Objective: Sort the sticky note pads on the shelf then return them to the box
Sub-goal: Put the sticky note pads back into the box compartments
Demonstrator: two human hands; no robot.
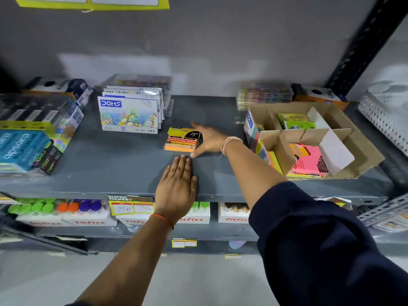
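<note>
A small stack of sticky note pads (181, 139), yellow on top and orange below, lies in the middle of the grey shelf (123, 164). My right hand (209, 141) clasps its right side, thumb at the front and fingers reaching behind it. My left hand (177, 186) lies flat, palm down, on the shelf's front edge just in front of the stack, holding nothing. At the right stands an open cardboard box (357, 149) with dividers; it holds pink pads (309, 160), green pads (293, 121) and yellow pads along its left side.
DOMS colour boxes (130, 115) stand behind and left of the stack. Apsara packs (28, 146) fill the shelf's left end. Colour sets (265, 94) sit at the back right. A perforated metal upright (366, 40) rises at the right. Fitfizz bottles (88, 214) line the lower shelf.
</note>
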